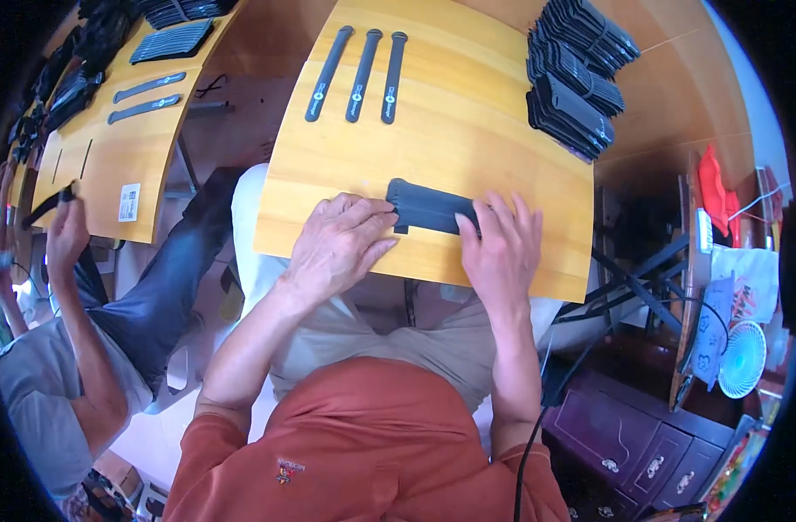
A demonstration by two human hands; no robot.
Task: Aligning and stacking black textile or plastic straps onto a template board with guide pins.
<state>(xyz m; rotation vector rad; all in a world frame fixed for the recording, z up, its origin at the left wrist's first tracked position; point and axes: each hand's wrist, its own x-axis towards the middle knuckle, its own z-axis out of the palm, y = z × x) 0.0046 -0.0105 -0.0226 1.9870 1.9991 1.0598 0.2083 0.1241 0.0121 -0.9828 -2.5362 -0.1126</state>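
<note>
A stack of flat dark straps point(434, 205) lies crosswise near the front edge of the light wooden table, rounded ends to the left. My left hand point(339, 237) closes on its left end, fingers bent over the tips and thumb held lower. At the right end is my right hand point(506, 248), its thumb and forefinger on the straps and its other fingers spread; they hide that end. Farther back, three single dark straps, a left strap point(329, 74), a middle strap point(364, 76) and a right strap point(394, 77), lie apart side by side, each with a small pale print.
Bundles of black straps point(581, 74) are piled at the table's back right. To the left, a person's hand point(67, 230) holds a dark strap beside another table point(145, 170) bearing straps and bundles. A green-white plastic basket point(742, 359) and dark drawers point(602, 435) stand right.
</note>
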